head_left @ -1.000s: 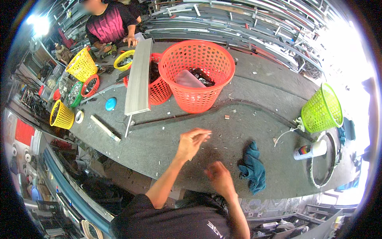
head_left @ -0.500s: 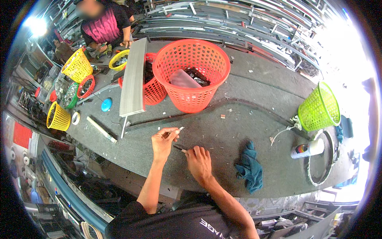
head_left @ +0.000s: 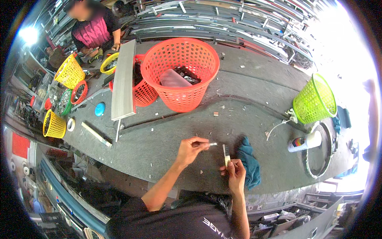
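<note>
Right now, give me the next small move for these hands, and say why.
Probably ease the right hand slightly left, bringing the tip of the pale-handled tool to the small pale piece: the left hand pinches that piece, which sticks out toward the tool's thin end, and a small gap separates the two.

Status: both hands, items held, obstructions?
Left hand's grip: small whitish piece. Right hand's grip: slim grey-and-pale-yellow piece. Crumpled teal cloth close beside right hand, possibly in the way.

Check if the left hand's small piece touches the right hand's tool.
Apart. The head view shows dark bench between the small piece and the tool.
</note>
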The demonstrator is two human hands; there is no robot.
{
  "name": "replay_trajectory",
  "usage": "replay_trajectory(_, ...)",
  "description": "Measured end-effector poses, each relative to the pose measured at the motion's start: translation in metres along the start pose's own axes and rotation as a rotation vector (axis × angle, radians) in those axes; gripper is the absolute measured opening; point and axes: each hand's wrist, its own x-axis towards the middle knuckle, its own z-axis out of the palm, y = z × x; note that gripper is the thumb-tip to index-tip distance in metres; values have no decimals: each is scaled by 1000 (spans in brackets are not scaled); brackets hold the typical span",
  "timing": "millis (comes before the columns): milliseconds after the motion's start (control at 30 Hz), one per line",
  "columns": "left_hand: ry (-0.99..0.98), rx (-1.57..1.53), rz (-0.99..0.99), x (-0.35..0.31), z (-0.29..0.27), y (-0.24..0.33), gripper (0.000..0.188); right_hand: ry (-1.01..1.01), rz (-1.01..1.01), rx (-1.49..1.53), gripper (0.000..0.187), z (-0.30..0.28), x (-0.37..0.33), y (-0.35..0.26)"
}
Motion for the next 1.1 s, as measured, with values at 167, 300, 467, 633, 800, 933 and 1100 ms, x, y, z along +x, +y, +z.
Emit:
replay_trajectory(167,-174,79,-6,0,52,-2,16,82,-50,195,8,-13,-23,-10)
replay_trajectory(300,-391,3,22,-5,106,-8,16,212,-131,230,19,-46,-48,-7)
replay_trajectory(467,-718,-61,-73,-21,161,-12,15,568,-97,307,9,-97,-73,7)
replay_trajectory(633,-920,-34,-187,-34,197,-14,13,747,-234,401,25,-107,-98,8)
replay_trajectory(800,-1013,-92,-276,-36,221,-21,16,719,-128,156,16,-112,-129,7)
replay_trajectory(933,-1055,-78,-306,-40,237,-26,17,829,-125,6,16,-119,-136,14)
replay_trajectory(1100,-1114,-7,-204,-45,246,-34,18,1014,-107,108,15,-123,-143,20)
